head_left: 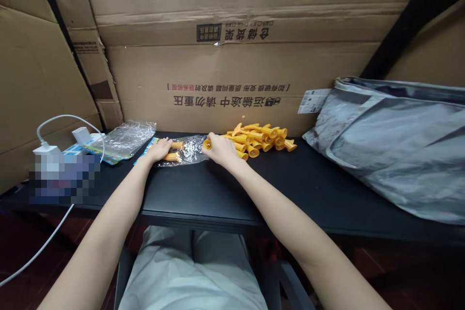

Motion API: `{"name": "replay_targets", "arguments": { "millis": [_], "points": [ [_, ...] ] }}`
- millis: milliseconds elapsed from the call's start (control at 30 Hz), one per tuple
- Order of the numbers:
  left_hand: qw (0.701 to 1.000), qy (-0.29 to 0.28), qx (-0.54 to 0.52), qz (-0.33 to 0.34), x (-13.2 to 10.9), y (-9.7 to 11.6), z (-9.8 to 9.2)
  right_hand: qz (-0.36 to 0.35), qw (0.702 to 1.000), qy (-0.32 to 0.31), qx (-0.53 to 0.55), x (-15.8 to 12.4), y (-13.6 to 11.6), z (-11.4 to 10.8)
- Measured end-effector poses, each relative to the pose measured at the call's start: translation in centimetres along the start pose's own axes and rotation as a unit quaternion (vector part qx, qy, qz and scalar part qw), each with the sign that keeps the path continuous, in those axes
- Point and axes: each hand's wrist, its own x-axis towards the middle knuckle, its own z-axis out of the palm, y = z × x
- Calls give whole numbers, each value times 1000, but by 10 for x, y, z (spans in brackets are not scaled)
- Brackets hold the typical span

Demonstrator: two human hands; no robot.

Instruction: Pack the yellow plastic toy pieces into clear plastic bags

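Observation:
My left hand (pixel 160 148) rests on a small clear plastic bag (pixel 189 152) lying on the black table (pixel 218 189), fingers bent over its left end. Two orange plastic pieces (pixel 174 151) lie inside the bag. My right hand (pixel 220 148) is closed on another orange piece (pixel 207 144) at the bag's right opening. Just right of that hand lies a pile of several orange trumpet-shaped pieces (pixel 263 138).
A stack of clear bags with coloured cards (pixel 121 141) lies at the left, beside a white charger and cable (pixel 54 145). A large grey plastic sack (pixel 395 145) fills the table's right side. Cardboard boxes (pixel 236 58) wall the back.

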Motion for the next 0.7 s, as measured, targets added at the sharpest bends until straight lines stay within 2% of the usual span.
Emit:
{"name": "replay_targets", "arguments": {
  "millis": [100,200,333,500,700],
  "points": [
    [1000,3,-9,-8,0,0,1,-1,998,-50,28,0,-2,8],
    [1000,1,-19,-14,0,-1,1,10,995,-70,72,4,4,12],
    [1000,-2,-23,-13,-1,1,0,-2,997,-81,-10,7,20,9],
    [1000,-6,-24,-13,-2,1,-2,-59,978,-180,-89,6,34,9],
    [999,-4,-41,9,-2,4,-2,-82,987,-128,-46,10,36,8]
  ]
}}
